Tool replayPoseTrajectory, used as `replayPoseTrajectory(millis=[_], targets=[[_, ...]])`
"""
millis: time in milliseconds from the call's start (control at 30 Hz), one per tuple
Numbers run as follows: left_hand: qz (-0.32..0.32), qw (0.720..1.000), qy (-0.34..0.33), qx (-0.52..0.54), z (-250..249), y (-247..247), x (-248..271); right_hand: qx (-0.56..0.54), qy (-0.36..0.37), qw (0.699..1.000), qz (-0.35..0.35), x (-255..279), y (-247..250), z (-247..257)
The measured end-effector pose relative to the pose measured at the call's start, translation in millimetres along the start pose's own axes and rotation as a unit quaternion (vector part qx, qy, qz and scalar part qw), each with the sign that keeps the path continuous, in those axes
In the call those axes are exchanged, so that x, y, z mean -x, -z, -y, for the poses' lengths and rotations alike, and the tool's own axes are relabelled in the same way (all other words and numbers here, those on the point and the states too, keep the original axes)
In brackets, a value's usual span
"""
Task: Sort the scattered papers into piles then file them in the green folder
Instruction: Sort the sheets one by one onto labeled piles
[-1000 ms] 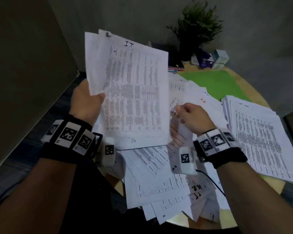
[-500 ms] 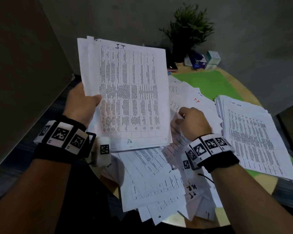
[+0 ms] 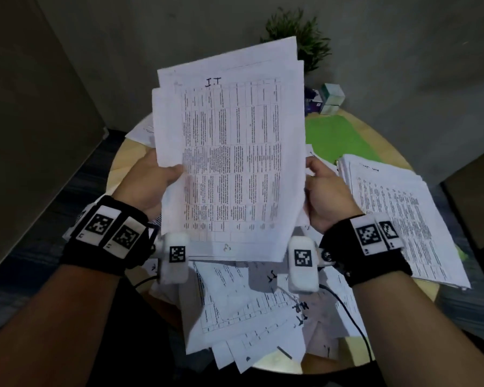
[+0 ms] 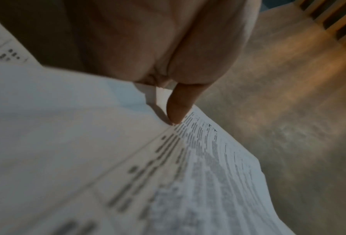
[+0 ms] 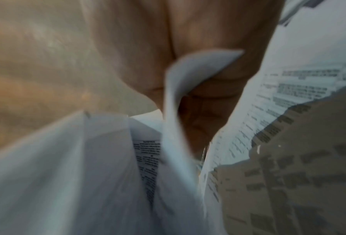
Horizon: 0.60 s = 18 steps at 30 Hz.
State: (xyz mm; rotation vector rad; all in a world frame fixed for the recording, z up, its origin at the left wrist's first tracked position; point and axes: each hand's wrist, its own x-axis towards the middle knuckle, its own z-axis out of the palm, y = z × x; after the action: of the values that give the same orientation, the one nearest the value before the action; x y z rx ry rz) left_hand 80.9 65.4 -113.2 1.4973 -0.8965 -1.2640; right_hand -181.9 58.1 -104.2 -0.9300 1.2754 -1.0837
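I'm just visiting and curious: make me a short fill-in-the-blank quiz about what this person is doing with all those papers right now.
1. The handwritten letters at the top of the held stack of papers read ____.
2. The stack is gripped by the left hand and the ____ hand.
3. The folder lying on the round table is coloured ____.
4. Behind the stack stands a potted ____.

Missing words: I.T; right; green; plant

Both forearms are raised side by side. The left hand (image 3: 148, 180) is curled, thumb laid in front. The right hand (image 3: 326, 191) is closed level with it, knuckles turned outward.
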Motion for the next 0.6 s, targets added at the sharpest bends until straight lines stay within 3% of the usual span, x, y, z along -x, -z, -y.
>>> replayPoseTrajectory(millis=[100,167,200,267,300,333,367,400,533,600], targets=[[-0.035,0.998,-0.031,-0.044,-1.5,6.7,1.8,0.045,-0.015,0.999,0.023,-5.8,-4.9,-10.2],[-0.073,0.994,-0.057,-0.057,-2.3,18.2,1.0,0.174,-0.023,0.984,0.003,-12.6,0.1,-17.3],[-0.089,0.992,-0.066,-0.064,-2.4,23.7,1.0,0.283,-0.021,0.959,-0.007,-14.6,2.4,-19.8],[-0.114,0.989,-0.065,-0.064,-3.2,31.2,3.6,0.525,-0.039,0.850,-0.011,-12.6,1.3,-26.2],[-0.119,0.989,-0.067,-0.064,-3.7,33.6,5.5,0.605,-0.064,0.794,-0.002,-10.2,-2.0,-30.1],[-0.124,0.987,-0.071,-0.069,-3.8,35.6,6.5,0.649,-0.083,0.756,0.006,-7.7,-7.3,-33.1],[-0.126,0.986,-0.074,-0.077,-5.2,35.7,8.9,0.669,-0.097,0.737,0.010,-7.6,-11.7,-37.4],[-0.128,0.986,-0.078,-0.078,-5.4,36.5,9.7,0.670,-0.103,0.735,0.012,-9.5,-14.0,-41.6],[-0.119,0.988,-0.080,-0.057,-5.7,38.4,7.5,0.581,-0.069,0.811,0.018,-16.5,-9.9,-47.2],[-0.098,0.992,-0.072,-0.033,-5.2,37.8,5.8,0.569,-0.041,0.821,0.017,-16.2,-2.9,-40.0]])
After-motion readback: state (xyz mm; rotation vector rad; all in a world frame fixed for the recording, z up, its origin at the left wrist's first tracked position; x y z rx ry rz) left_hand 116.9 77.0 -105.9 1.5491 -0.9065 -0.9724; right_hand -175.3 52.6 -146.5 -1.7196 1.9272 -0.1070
